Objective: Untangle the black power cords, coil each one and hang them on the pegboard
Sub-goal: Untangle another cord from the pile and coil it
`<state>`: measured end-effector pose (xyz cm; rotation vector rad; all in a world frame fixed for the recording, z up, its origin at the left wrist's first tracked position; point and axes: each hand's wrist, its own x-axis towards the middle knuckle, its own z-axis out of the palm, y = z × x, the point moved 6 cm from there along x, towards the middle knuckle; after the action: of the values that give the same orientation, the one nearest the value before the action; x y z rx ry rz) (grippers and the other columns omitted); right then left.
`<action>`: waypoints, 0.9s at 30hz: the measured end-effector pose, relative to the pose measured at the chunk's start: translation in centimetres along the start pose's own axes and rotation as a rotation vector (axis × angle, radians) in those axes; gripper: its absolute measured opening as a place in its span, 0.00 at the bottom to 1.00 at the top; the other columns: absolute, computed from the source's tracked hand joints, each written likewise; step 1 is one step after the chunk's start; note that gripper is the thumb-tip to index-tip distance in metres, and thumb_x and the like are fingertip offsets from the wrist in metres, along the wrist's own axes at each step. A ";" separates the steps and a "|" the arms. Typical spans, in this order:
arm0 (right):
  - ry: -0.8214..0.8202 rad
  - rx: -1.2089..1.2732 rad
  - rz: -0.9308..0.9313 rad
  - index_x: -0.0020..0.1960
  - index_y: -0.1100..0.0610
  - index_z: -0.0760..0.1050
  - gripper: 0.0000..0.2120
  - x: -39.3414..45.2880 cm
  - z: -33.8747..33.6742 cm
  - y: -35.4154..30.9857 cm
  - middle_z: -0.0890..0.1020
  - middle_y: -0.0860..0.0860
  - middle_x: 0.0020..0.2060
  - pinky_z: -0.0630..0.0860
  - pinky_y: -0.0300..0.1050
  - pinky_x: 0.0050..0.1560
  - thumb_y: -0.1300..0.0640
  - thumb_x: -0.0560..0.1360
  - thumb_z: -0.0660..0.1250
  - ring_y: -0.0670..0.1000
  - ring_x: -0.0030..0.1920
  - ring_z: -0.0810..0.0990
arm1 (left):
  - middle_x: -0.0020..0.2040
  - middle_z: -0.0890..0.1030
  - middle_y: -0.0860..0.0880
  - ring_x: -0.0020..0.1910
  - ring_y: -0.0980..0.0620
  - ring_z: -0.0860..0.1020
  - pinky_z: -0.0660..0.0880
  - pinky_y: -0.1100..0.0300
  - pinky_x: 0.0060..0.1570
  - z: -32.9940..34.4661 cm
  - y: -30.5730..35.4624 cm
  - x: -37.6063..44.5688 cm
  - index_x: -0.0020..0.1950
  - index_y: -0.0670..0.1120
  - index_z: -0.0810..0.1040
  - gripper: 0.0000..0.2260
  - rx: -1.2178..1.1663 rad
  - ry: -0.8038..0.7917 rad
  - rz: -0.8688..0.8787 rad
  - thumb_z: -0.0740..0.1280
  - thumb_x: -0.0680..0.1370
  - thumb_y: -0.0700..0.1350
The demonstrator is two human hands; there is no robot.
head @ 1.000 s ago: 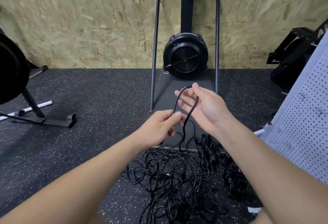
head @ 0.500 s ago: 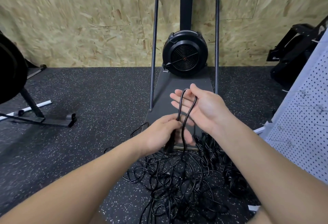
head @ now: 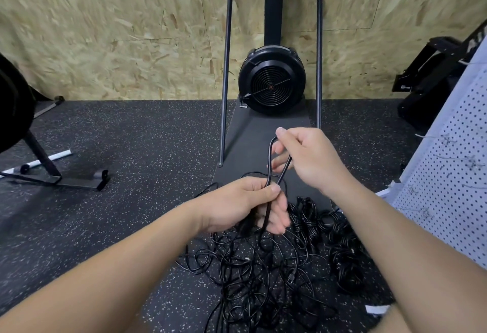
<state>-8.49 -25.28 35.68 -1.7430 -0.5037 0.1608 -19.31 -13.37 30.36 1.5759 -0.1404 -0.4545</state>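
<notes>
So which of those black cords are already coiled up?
The bundles on the right of the heap, nearest the pegboard: tight, wrapped coils. The pile left of them is loose tangle, and the hands hold only a single loop.

Open speckled black rubber floor left of both hands; tangled black power cords right below, white perforated pegboard crowding the right

a: what's worn on the arms?
b: nothing. both forearms are bare up to the frame's edge, no sleeves showing.
a: and the hands?
b: bare too. short, trimmed nails, no gloves or rings.
</notes>
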 end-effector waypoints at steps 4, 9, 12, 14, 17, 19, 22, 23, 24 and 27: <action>0.004 0.132 0.039 0.52 0.67 0.82 0.25 0.4 0.5 0.7 0.89 0.61 0.45 0.88 0.61 0.52 0.45 0.90 0.61 0.62 0.44 0.91 | 0.37 0.72 0.47 0.34 0.50 0.66 0.67 0.57 0.37 -0.5 -0.6 0.8 0.50 0.44 0.75 0.14 -0.113 0.123 0.060 0.57 0.92 0.47; -0.320 0.107 0.309 0.61 0.61 0.81 0.12 -1.1 4.1 4.8 0.90 0.59 0.53 0.84 0.60 0.65 0.61 0.88 0.59 0.61 0.57 0.89 | 0.35 0.67 0.50 0.31 0.53 0.61 0.64 0.60 0.32 -3.4 -0.2 1.3 0.47 0.46 0.74 0.15 -0.244 0.361 0.171 0.58 0.91 0.48; -0.663 -0.169 0.335 0.70 0.55 0.78 0.24 -3.5 6.5 7.6 0.87 0.53 0.62 0.78 0.52 0.70 0.73 0.79 0.63 0.52 0.65 0.85 | 0.36 0.68 0.49 0.31 0.52 0.63 0.66 0.59 0.33 -5.2 0.7 1.0 0.49 0.46 0.74 0.14 -0.298 0.439 0.227 0.58 0.92 0.48; -0.797 -0.360 0.316 0.72 0.54 0.77 0.24 -4.8 7.6 9.1 0.85 0.52 0.65 0.77 0.52 0.73 0.68 0.78 0.71 0.50 0.67 0.83 | 0.36 0.69 0.48 0.31 0.51 0.65 0.67 0.58 0.33 -6.1 1.2 0.8 0.49 0.46 0.73 0.14 -0.313 0.485 0.245 0.58 0.92 0.48; -0.796 -0.424 0.261 0.62 0.52 0.83 0.13 -5.2 7.9 9.4 0.88 0.52 0.55 0.81 0.50 0.60 0.56 0.78 0.77 0.47 0.52 0.85 | 0.36 0.71 0.47 0.31 0.50 0.68 0.70 0.58 0.33 -7.8 1.3 0.7 0.49 0.46 0.73 0.13 -0.315 0.587 0.267 0.58 0.92 0.47; -0.757 -0.419 0.235 0.57 0.54 0.83 0.09 -5.1 7.3 8.6 0.89 0.55 0.50 0.76 0.46 0.45 0.55 0.79 0.77 0.47 0.41 0.80 | 0.35 0.71 0.48 0.30 0.51 0.67 0.69 0.58 0.33 -9.2 1.0 0.5 0.50 0.46 0.74 0.12 -0.295 0.673 0.266 0.58 0.91 0.47; -0.708 -0.365 0.207 0.56 0.58 0.82 0.07 -5.0 6.1 6.9 0.90 0.57 0.44 0.71 0.42 0.38 0.57 0.80 0.76 0.48 0.37 0.78 | 0.35 0.71 0.50 0.30 0.52 0.67 0.67 0.58 0.33 -11.3 0.4 -0.2 0.52 0.46 0.76 0.10 -0.218 0.829 0.236 0.59 0.90 0.47; -0.668 -0.364 0.175 0.55 0.56 0.83 0.05 -4.8 5.6 6.2 0.89 0.55 0.42 0.71 0.42 0.38 0.57 0.80 0.76 0.48 0.36 0.78 | 0.35 0.72 0.51 0.30 0.52 0.67 0.67 0.58 0.33 -11.9 0.2 -0.4 0.51 0.47 0.76 0.10 -0.183 0.879 0.222 0.59 0.90 0.47; -0.622 -0.354 0.135 0.53 0.54 0.84 0.04 -4.6 5.2 5.3 0.88 0.53 0.39 0.72 0.42 0.38 0.55 0.81 0.76 0.46 0.35 0.78 | 0.35 0.72 0.51 0.30 0.52 0.67 0.67 0.58 0.33 -12.3 0.1 -0.8 0.51 0.47 0.76 0.10 -0.143 0.919 0.208 0.60 0.89 0.47; -0.497 -0.298 -0.018 0.51 0.52 0.85 0.03 -4.2 4.6 2.5 0.86 0.48 0.38 0.75 0.39 0.40 0.54 0.83 0.75 0.45 0.35 0.80 | 0.34 0.74 0.51 0.31 0.50 0.67 0.65 0.56 0.33 -12.6 -0.4 -1.1 0.48 0.47 0.78 0.11 0.011 0.961 0.165 0.63 0.87 0.48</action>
<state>-13.38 -23.23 31.55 -1.9903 -0.9417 0.5370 -15.68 -1.21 30.11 1.6234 0.4600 0.4544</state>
